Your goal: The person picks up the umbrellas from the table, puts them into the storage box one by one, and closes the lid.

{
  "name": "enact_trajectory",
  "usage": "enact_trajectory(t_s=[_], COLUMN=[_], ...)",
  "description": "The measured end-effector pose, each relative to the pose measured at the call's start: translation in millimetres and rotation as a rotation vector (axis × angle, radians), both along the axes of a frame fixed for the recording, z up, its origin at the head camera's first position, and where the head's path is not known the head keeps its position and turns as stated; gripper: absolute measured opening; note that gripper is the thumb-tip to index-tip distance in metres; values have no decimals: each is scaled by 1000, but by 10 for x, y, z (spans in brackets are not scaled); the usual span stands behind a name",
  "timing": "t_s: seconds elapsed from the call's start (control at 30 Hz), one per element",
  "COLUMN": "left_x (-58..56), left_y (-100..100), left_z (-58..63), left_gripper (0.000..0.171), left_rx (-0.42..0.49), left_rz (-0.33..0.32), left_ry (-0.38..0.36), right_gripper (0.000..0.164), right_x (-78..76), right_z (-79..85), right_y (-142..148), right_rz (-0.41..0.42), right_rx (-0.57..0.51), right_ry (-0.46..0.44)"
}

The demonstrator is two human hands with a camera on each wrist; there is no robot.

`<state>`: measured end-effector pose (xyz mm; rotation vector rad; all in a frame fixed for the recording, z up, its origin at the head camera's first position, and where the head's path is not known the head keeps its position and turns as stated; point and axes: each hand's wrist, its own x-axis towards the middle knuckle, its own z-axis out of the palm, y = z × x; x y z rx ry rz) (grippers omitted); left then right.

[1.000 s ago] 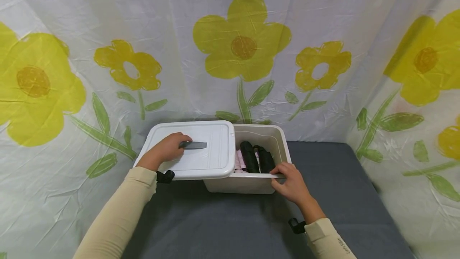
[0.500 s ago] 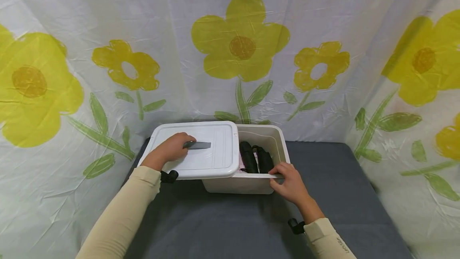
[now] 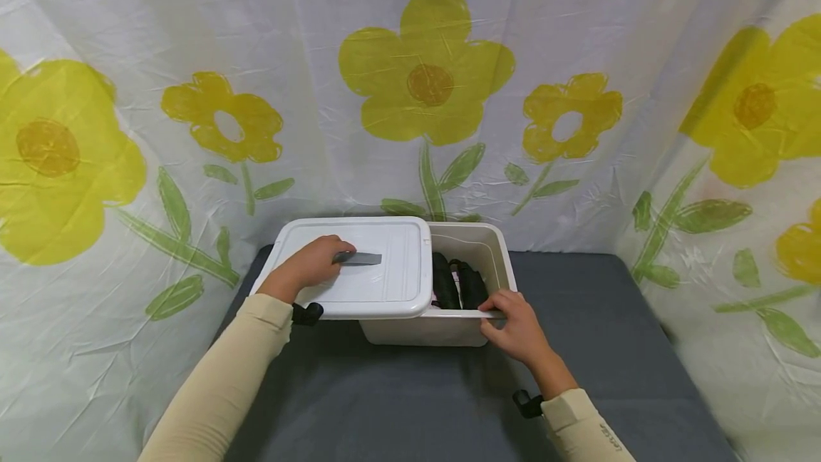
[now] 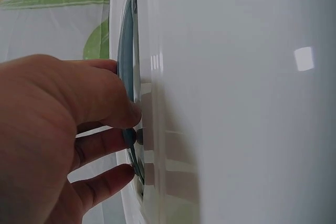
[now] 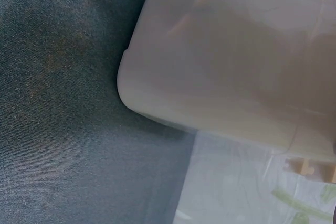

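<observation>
My left hand [image 3: 314, 262] pinches the grey handle [image 3: 363, 259] on top of a white lid [image 3: 396, 284]. In the left wrist view, the thumb and fingers of that hand [image 4: 44, 124] close around the handle [image 4: 126, 61]. The lid lies over the left part of a beige plastic storage box [image 3: 423, 331] and juts out past its left side. Dark rolled bundles [image 3: 472, 285] show in the uncovered right part, with a bit of pink between them. My right hand [image 3: 518, 330] grips the box's front rim near the right corner. The right wrist view shows mostly the box wall [image 5: 210, 77].
The box stands on a dark grey cloth-covered table [image 3: 590, 334], close to the back. A white curtain [image 3: 308, 91] printed with yellow flowers hangs behind and along both sides.
My left hand has slid the lid rightward by its handle, covering more of the box, so less of the contents shows. My right hand has kept its grip on the rim.
</observation>
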<state>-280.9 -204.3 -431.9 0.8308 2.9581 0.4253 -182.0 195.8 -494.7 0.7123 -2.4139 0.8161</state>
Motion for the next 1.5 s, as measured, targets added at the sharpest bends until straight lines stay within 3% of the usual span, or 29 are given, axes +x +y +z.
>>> enact_trajectory(t_s=[0.43, 1.07, 1.5], left_x=[-20, -8, 1], left_y=[130, 249, 351], left_z=[21, 42, 78], left_gripper=[43, 44, 43], left_rx=[-7, -34, -29], left_rz=[-53, -36, -55], left_ry=[7, -17, -41], right_gripper=[15, 15, 24], right_x=[-19, 16, 106], right_z=[-21, -1, 172], right_y=[4, 0, 40], right_rz=[12, 9, 41], right_rx=[-15, 0, 249], right_ry=[13, 17, 51])
